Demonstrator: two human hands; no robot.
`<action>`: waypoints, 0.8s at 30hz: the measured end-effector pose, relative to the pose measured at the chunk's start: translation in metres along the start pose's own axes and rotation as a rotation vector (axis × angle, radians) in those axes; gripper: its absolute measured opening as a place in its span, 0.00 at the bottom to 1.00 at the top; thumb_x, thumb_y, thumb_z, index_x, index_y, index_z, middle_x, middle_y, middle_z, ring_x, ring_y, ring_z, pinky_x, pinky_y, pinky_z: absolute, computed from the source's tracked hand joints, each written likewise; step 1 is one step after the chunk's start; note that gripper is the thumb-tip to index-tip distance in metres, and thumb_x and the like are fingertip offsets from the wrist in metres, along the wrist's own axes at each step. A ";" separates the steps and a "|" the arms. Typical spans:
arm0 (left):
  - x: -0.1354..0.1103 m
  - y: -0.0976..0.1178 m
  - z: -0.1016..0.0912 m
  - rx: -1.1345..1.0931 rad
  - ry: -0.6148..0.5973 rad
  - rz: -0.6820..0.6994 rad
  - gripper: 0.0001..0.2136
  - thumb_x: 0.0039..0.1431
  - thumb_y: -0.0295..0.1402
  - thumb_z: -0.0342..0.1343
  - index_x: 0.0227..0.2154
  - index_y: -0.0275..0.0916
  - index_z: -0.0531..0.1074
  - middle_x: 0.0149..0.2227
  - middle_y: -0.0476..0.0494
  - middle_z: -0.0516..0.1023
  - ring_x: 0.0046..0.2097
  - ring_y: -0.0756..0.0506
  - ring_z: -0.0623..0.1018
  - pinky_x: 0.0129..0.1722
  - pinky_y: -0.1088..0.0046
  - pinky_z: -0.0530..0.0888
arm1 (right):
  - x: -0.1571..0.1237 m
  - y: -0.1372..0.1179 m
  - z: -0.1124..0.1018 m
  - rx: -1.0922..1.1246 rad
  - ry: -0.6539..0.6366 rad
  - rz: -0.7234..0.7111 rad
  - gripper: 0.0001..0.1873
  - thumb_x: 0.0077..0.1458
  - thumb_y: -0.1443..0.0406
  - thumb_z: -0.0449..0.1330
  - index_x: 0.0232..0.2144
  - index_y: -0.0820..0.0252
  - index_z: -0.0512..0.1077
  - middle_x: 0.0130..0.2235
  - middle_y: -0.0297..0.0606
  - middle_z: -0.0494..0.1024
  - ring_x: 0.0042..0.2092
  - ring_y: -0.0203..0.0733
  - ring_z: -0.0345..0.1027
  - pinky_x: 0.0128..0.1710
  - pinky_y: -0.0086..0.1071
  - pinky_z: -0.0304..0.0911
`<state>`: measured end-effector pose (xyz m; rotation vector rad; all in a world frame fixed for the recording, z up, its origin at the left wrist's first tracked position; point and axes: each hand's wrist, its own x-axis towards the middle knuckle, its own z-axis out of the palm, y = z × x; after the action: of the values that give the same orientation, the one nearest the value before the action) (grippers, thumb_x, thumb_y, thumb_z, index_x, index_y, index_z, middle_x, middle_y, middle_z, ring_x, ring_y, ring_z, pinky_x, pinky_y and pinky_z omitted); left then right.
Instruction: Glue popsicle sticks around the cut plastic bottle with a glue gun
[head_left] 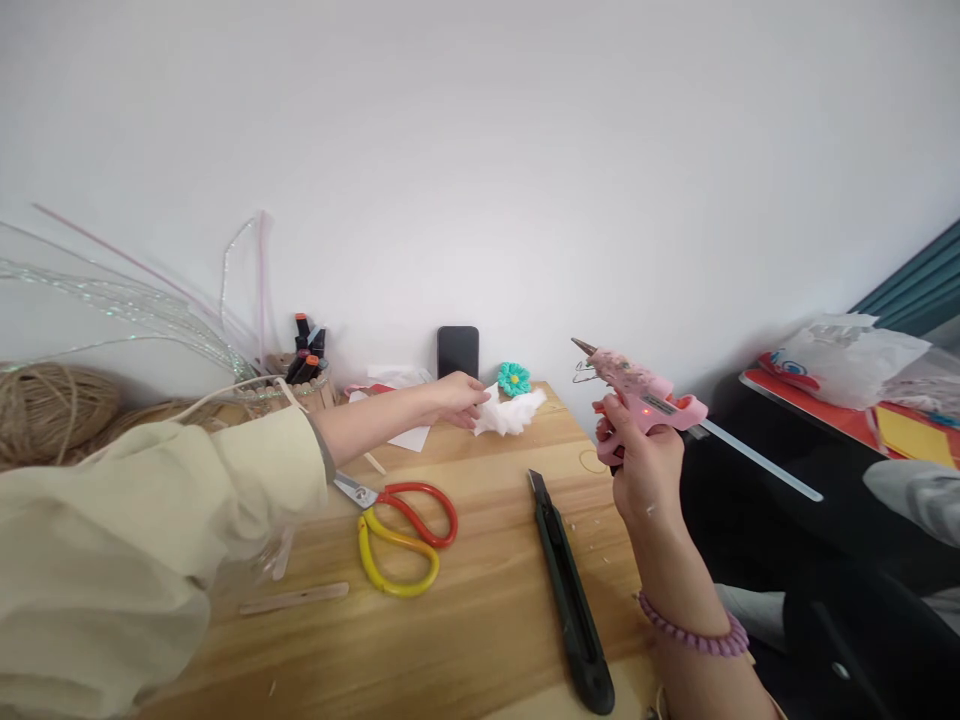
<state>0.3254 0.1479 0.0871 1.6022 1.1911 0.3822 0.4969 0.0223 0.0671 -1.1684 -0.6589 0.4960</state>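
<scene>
My right hand (649, 462) is wrapped round the handle of a pink hot glue gun (630, 385). Its metal nozzle points up and left, its small light glows orange, and a clear glue stick (761, 460) sticks out of the back. At the far side of the table, my left hand (456, 398) pinches the edge of a crumpled white tissue (510, 412). Just behind the tissue sits a turquoise flower (514, 379) with a yellow centre. A dark phone (458, 352) leans upright against the wall behind my left hand.
On the wooden table (480, 620) lie red-and-yellow-handled scissors (405, 540), a dark utility knife (570, 590) with its blade showing, and a wooden stick (295, 598). Markers (307, 350) and twine (56, 410) stand at the left. Plastic bags (832, 355) rest at the right.
</scene>
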 end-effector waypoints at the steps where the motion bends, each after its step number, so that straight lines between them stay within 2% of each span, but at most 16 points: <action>1: 0.001 0.001 -0.005 0.030 -0.004 0.000 0.16 0.53 0.28 0.56 0.45 0.30 0.70 0.36 0.36 0.80 0.33 0.46 0.79 0.31 0.73 0.74 | 0.000 0.000 0.000 -0.001 0.001 -0.003 0.20 0.36 0.56 0.72 0.27 0.63 0.71 0.26 0.34 0.72 0.24 0.29 0.57 0.14 0.21 0.44; 3: 0.002 0.005 -0.018 0.106 0.001 0.044 0.20 0.51 0.27 0.57 0.49 0.31 0.68 0.42 0.35 0.79 0.36 0.45 0.79 0.34 0.73 0.73 | -0.001 -0.001 -0.001 0.015 -0.002 -0.007 0.20 0.36 0.56 0.72 0.28 0.63 0.71 0.26 0.34 0.72 0.24 0.30 0.58 0.14 0.21 0.45; 5: -0.001 0.014 -0.033 0.233 -0.023 0.146 0.17 0.53 0.28 0.54 0.47 0.32 0.69 0.45 0.36 0.78 0.38 0.46 0.79 0.36 0.72 0.72 | -0.002 -0.001 0.000 0.030 0.002 -0.007 0.20 0.35 0.56 0.72 0.28 0.63 0.72 0.26 0.34 0.72 0.24 0.30 0.58 0.14 0.21 0.45; 9: -0.014 0.031 -0.057 0.371 -0.101 0.254 0.13 0.56 0.33 0.51 0.41 0.32 0.73 0.42 0.38 0.79 0.38 0.46 0.79 0.37 0.73 0.71 | -0.003 -0.002 0.002 0.046 0.016 -0.005 0.20 0.34 0.57 0.72 0.27 0.64 0.72 0.24 0.34 0.71 0.24 0.31 0.58 0.14 0.22 0.44; 13: -0.024 0.033 -0.070 0.486 -0.130 0.288 0.13 0.54 0.33 0.51 0.40 0.34 0.74 0.41 0.40 0.80 0.37 0.47 0.78 0.34 0.75 0.70 | -0.002 -0.003 0.003 0.101 0.020 -0.032 0.19 0.31 0.61 0.73 0.25 0.63 0.71 0.24 0.32 0.70 0.23 0.30 0.58 0.15 0.23 0.48; 16: -0.023 0.023 -0.082 0.571 -0.131 0.307 0.13 0.52 0.31 0.52 0.39 0.35 0.75 0.39 0.42 0.81 0.37 0.47 0.79 0.32 0.77 0.69 | -0.001 -0.003 0.002 0.139 0.013 -0.014 0.18 0.31 0.62 0.73 0.25 0.61 0.72 0.26 0.31 0.70 0.25 0.31 0.61 0.18 0.25 0.58; 19: -0.017 0.007 -0.096 0.737 -0.073 0.268 0.11 0.48 0.29 0.53 0.33 0.36 0.77 0.35 0.44 0.81 0.36 0.47 0.78 0.32 0.78 0.69 | 0.001 -0.001 0.000 0.167 0.011 0.048 0.18 0.29 0.63 0.73 0.26 0.60 0.73 0.28 0.30 0.71 0.27 0.32 0.64 0.27 0.29 0.68; 21: -0.014 -0.007 -0.103 0.891 -0.036 0.223 0.09 0.46 0.28 0.54 0.30 0.37 0.78 0.31 0.44 0.81 0.34 0.47 0.78 0.31 0.78 0.68 | 0.002 -0.001 0.000 0.180 0.007 0.063 0.19 0.27 0.63 0.74 0.26 0.60 0.73 0.29 0.30 0.72 0.29 0.32 0.65 0.31 0.31 0.69; 24: -0.008 -0.033 -0.109 1.091 -0.005 0.181 0.09 0.44 0.25 0.54 0.27 0.37 0.79 0.29 0.44 0.81 0.32 0.47 0.77 0.31 0.77 0.68 | 0.001 -0.001 0.002 0.161 0.006 0.062 0.20 0.26 0.63 0.74 0.25 0.61 0.73 0.28 0.31 0.72 0.29 0.33 0.65 0.29 0.29 0.68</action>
<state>0.2245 0.1987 0.1041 2.6378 1.3332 -0.2325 0.4961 0.0234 0.0688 -1.0398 -0.5682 0.5866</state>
